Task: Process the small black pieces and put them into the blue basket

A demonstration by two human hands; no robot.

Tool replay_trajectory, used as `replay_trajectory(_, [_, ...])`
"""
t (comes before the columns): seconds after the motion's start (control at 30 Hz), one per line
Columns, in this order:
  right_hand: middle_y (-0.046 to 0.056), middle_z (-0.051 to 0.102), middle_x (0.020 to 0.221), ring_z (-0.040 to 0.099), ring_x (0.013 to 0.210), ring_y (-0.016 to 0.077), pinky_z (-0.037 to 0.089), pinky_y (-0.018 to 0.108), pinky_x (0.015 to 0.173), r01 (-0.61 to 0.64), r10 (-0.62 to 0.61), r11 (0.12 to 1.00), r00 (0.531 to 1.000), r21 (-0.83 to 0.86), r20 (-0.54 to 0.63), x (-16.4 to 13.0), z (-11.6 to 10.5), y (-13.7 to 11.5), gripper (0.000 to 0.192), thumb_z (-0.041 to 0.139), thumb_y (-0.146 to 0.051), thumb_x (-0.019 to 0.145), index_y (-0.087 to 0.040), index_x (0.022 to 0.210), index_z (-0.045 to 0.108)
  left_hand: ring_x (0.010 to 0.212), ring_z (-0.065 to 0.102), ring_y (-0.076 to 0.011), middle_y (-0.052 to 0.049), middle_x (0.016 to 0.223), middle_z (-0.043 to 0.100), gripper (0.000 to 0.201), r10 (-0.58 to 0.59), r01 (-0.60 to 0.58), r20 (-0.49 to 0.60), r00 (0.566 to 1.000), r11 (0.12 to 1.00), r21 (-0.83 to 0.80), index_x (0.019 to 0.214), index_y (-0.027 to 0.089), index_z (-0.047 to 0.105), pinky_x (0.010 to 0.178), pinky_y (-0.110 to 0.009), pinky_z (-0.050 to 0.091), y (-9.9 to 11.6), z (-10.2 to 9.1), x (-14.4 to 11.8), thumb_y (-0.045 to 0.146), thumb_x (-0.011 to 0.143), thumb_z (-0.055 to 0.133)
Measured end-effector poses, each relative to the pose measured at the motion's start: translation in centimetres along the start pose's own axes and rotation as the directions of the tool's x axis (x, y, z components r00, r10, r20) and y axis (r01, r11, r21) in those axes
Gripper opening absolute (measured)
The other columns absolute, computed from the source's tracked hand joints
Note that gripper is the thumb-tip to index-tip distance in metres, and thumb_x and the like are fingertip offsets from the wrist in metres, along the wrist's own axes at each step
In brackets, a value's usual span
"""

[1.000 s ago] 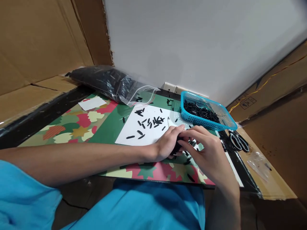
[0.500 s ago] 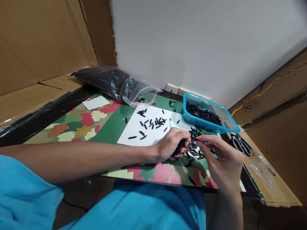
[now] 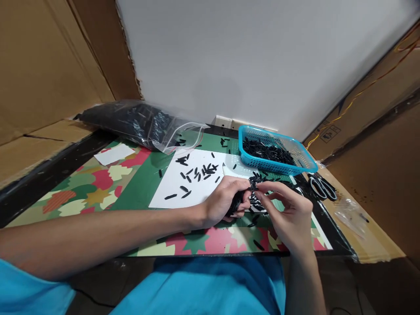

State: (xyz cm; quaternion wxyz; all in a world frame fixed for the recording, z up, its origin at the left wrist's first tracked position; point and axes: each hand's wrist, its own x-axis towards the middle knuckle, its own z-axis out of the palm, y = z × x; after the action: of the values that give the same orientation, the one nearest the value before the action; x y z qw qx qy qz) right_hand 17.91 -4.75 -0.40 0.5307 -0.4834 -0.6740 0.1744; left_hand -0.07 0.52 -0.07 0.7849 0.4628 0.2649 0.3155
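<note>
A: What do the fingers have?
B: Right hand (image 3: 288,214) pinches a small black piece (image 3: 253,188) at its fingertips; left hand (image 3: 226,201) is clenched round a dark bundle (image 3: 236,202), just left of it

A: Its axis?
B: Too small to tell. Loose pieces lie on the white sheet (image 3: 170,188) beyond, the blue basket (image 3: 305,164) farther right

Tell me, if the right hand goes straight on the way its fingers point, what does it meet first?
Probably the left hand: the right hand points leftward, its fingertips at the black piece held there; depth is unclear.
</note>
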Motion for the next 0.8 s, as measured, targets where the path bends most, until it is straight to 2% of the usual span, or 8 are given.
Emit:
replay_trajectory(0.23, [0.004,0.082,0.097,0.075,0.086,0.0194,0.060,0.030,0.073,0.009,-0.008,1.000,1.000,-0.024,0.029,0.30,-0.14,-0.09,0.009,0.072,-0.020,0.100,-0.024,0.102,0.080,0.040,0.037,-0.0064,0.004,0.055,0.047,0.037,0.015,-0.015,0.021,1.000,1.000,-0.002,0.072,0.019,0.051,0.035,-0.014,0.021,-0.07,-0.23,0.12,0.045,0.096,0.059])
replay_trajectory(0.43, [0.001,0.080,0.092,0.073,0.079,0.0163,0.058,0.028,0.069,0.039,-0.038,0.999,0.998,-0.018,0.047,0.28,-0.13,0.02,0.008,0.073,-0.018,0.099,-0.024,0.100,0.078,0.040,0.038,-0.0069,0.004,0.056,0.049,0.035,0.014,-0.014,0.001,1.000,1.000,0.011,0.073,0.019,0.051,0.034,-0.014,0.020,0.05,-0.18,0.07,0.044,0.096,0.060])
replay_trajectory(0.67, [0.001,0.080,0.095,0.074,0.083,0.0166,0.058,0.027,0.070,0.023,-0.024,1.000,0.998,0.012,0.051,0.16,0.11,0.19,0.006,0.073,-0.021,0.099,-0.024,0.101,0.078,0.040,0.038,-0.0066,0.004,0.055,0.048,0.036,0.020,-0.020,-0.012,1.000,1.000,0.011,0.072,0.019,0.051,0.034,-0.014,0.021,0.11,-0.19,0.07,0.044,0.096,0.059])
replay_trajectory(0.8, [-0.001,0.077,0.086,0.069,0.075,0.0137,0.055,0.025,0.068,-0.011,0.011,1.000,1.000,0.001,0.019,0.26,0.37,-0.17,0.010,0.073,-0.024,0.100,-0.023,0.090,0.076,0.041,0.040,-0.0053,0.004,0.055,0.049,0.037,0.021,-0.021,-0.005,1.000,0.999,0.025,0.071,0.018,0.052,0.036,-0.012,0.026,0.11,-0.12,0.04,0.043,0.095,0.063])
